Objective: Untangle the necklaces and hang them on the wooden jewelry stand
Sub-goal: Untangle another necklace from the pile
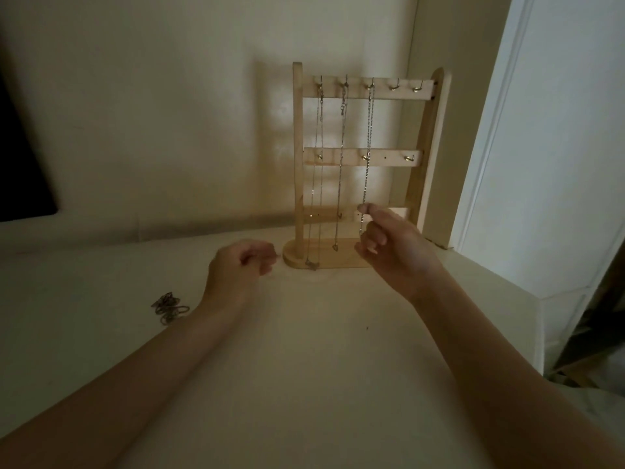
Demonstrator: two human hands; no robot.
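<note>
- Right hand (389, 242) raised in front of the wooden stand (367, 157), thumb and forefinger pinching the lower part of the third chain (368, 147), which hangs from a top-rail hook straight above the hand.
- Two more chains (329, 164) hang just left of that hand, from the first and second top hooks; their pendants reach the stand's base.
- Left hand (240, 262) low over the worktop (304, 350), fingers curled; whether it holds anything, cannot tell.
- Tangled pile of chains (169, 308) lies on the worktop, down and left of the left hand.

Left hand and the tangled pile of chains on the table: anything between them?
Nothing: the head view shows only bare table between the left hand and the tangled pile.
</note>
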